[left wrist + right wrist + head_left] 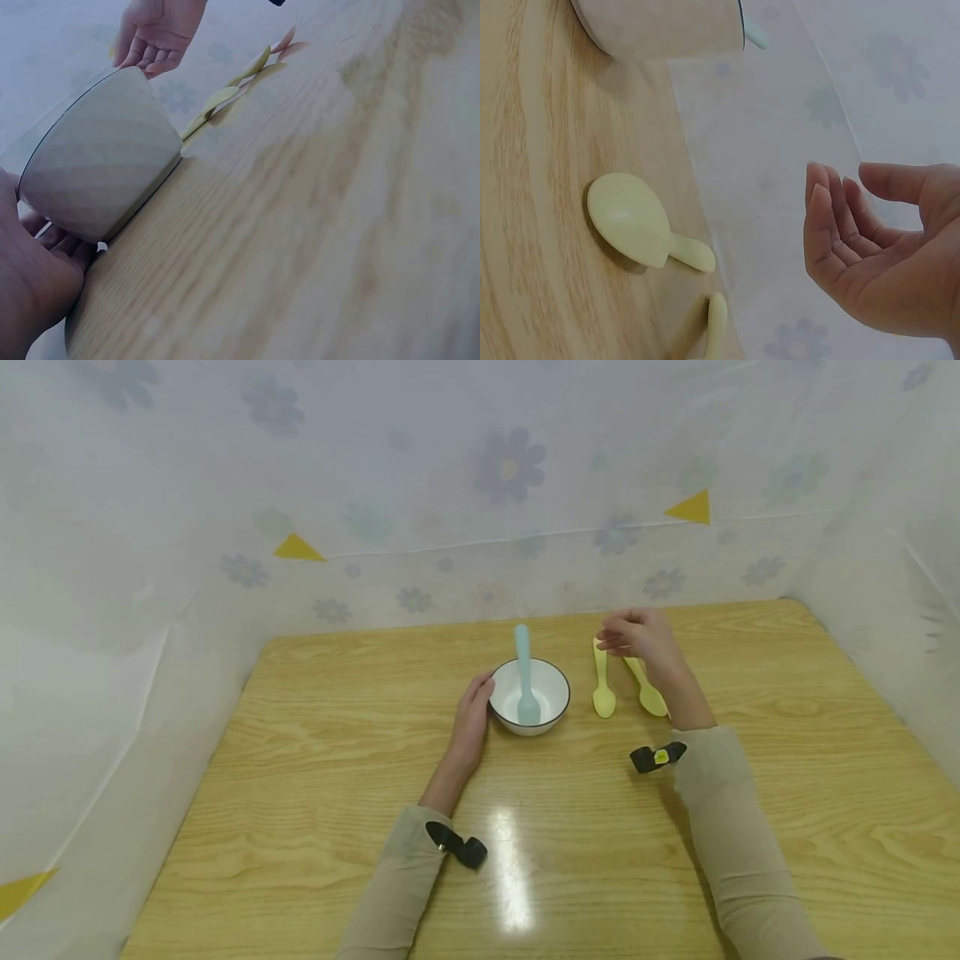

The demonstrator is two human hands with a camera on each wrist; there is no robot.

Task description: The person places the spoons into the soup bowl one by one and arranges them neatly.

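While the two sleeved forearms lie nearest on the light wooden table [315, 752], each with a small black wrist camera, the left hand [471, 720] rests against the left wall of the round white ceramic bowl with a thin dark rim [545, 720]; its fingers are nearly straight and press the bowl's side without curling around it. Inside the bowl stands a pale blue plastic spoon [524, 674], with its scoop on the bottom and its handle leaning over the far rim.

To the right of the bowl lie two pale yellow plastic spoons, the left yellow spoon [602, 685] and the right yellow spoon [647, 687], side by side. Their scoops point toward the person and their handles run away, toward the far edge.

The right hand [639, 636] hovers just above the far handle ends, with fingers [831, 225] loosely bent and open, holding nothing. So the handles are directly below these fingers, and this hand is clearly the nearer one.
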